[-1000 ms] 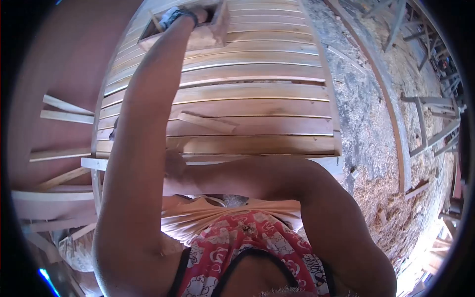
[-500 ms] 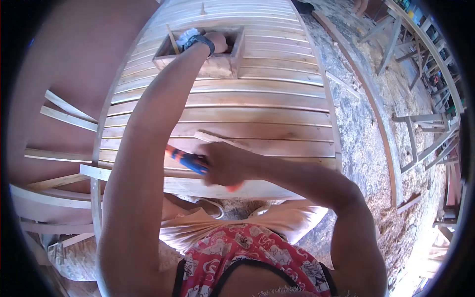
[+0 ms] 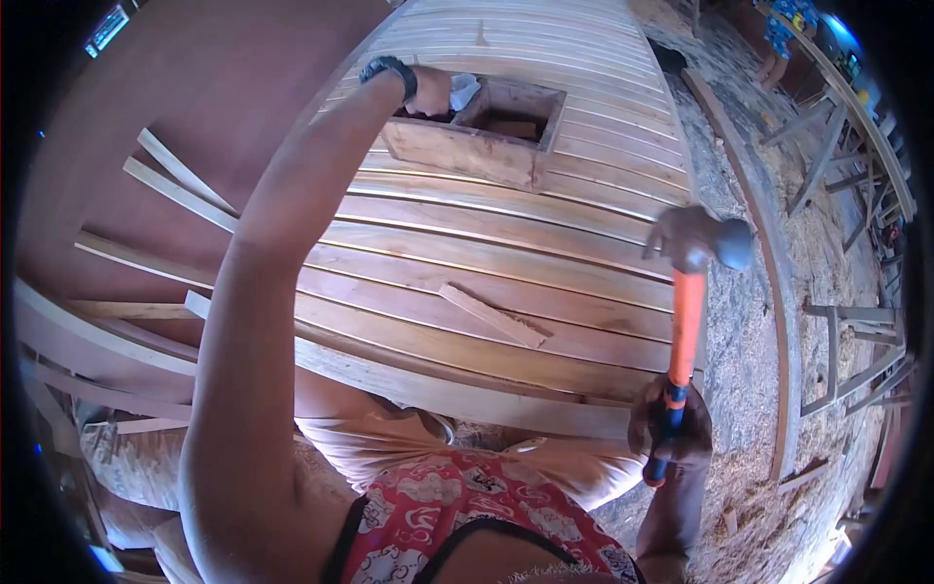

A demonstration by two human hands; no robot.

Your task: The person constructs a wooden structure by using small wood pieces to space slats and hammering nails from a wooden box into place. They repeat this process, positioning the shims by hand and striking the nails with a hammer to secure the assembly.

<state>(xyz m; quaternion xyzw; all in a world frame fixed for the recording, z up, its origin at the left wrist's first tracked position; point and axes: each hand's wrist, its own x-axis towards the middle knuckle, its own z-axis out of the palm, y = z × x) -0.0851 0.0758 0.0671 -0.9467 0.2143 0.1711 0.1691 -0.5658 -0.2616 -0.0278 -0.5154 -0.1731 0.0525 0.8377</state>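
My right hand [image 3: 671, 428] is wrapped round the dark blue and orange handle of a claw hammer [image 3: 687, 321]. The hammer stands head up beside the right edge of the slatted wooden panel [image 3: 584, 277]. My left arm stretches far forward, and my left hand [image 3: 428, 92] reaches into the left part of an open wooden box [image 3: 467, 156]. The box wall hides those fingertips. Beside that hand, a crumpled whitish plastic piece [image 3: 465, 91] sits at the box's divider. A short wood offcut [image 3: 493, 314] lies on the slats between my arms.
Several thin wooden strips [image 3: 180, 193] stick out at the left near a brown surface [image 3: 243, 68]. A long beam [image 3: 749, 234] lies on the ground at the right. Wooden frames [image 3: 846, 360] stand farther right, and another person's legs [image 3: 775, 54] show at the upper right.
My right hand has swung to the right with the hammer, which now points upward. My left hand has shifted from the box's right part to its left part. The view has turned.
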